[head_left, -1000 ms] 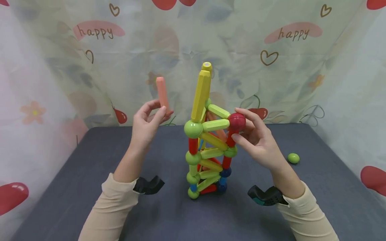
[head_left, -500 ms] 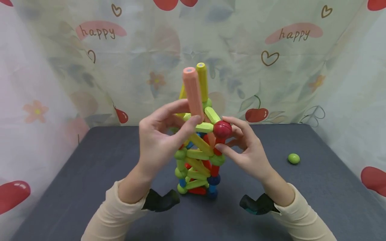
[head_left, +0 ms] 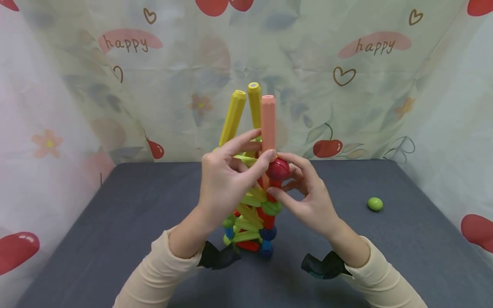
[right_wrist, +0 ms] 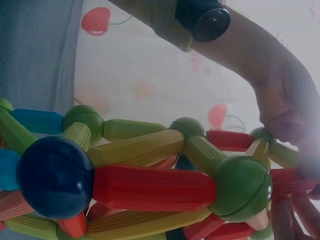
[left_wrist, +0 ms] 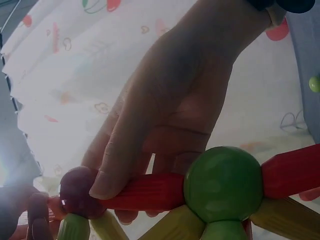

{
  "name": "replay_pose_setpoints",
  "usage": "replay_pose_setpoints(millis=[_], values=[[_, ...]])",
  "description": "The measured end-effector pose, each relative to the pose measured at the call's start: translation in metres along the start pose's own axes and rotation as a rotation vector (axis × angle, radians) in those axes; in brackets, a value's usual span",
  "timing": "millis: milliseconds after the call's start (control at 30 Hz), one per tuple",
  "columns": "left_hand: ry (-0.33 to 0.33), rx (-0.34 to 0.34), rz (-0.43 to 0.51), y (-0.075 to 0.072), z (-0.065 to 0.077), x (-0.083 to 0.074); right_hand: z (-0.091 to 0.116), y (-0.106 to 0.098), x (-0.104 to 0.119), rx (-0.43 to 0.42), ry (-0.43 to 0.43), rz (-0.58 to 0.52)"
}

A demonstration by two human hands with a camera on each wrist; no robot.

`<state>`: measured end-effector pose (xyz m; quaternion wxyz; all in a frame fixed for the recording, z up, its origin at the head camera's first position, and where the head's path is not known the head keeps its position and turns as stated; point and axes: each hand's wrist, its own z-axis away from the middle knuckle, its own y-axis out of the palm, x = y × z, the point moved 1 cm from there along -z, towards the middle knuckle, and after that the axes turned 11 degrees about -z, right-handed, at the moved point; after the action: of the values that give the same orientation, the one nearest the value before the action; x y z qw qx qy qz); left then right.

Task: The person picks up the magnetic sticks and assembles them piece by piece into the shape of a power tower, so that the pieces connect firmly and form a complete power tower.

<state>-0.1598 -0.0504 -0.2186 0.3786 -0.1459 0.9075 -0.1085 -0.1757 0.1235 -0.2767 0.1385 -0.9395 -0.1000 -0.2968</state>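
Note:
In the head view a tower of magnetic rods and balls stands at mid-table, with a green ball [head_left: 271, 208] and a dark blue ball [head_left: 268, 233] on its near right side. My left hand [head_left: 227, 177] pinches a pink magnetic rod [head_left: 268, 122] upright. Its lower end is at the top of the red ball [head_left: 278, 170], partly hidden by my thumb. My right hand [head_left: 308, 199] grips that ball and the red rod under it; the left wrist view shows this red rod [left_wrist: 155, 192] joined to a green ball [left_wrist: 223, 184].
Two yellow rods [head_left: 233, 117] point up from the tower's top. A loose green ball [head_left: 375, 204] lies on the dark table [head_left: 154, 188] at the right. Patterned cloth [head_left: 246, 42] hangs behind and at both sides.
My left hand has carried the pink rod rightward, from left of the tower to the red ball. The tower has shifted a little left, with my right hand still holding it.

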Motion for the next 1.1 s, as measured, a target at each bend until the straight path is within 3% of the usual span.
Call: replay_pose_setpoints(millis=[533,867,967,1100], values=[[0.015,0.048,-0.185,0.003,-0.001,-0.001,0.000,0.003,0.001,-0.015,0.020,0.025],[0.019,0.062,-0.177,0.001,0.000,0.000,0.001,0.001,0.000,-0.012,0.035,0.029],[0.069,0.020,-0.185,-0.003,0.003,0.000,0.001,0.002,0.000,-0.013,0.038,0.025],[0.216,-0.142,-0.198,-0.016,0.008,0.002,0.000,0.002,0.000,-0.013,0.044,0.017]])
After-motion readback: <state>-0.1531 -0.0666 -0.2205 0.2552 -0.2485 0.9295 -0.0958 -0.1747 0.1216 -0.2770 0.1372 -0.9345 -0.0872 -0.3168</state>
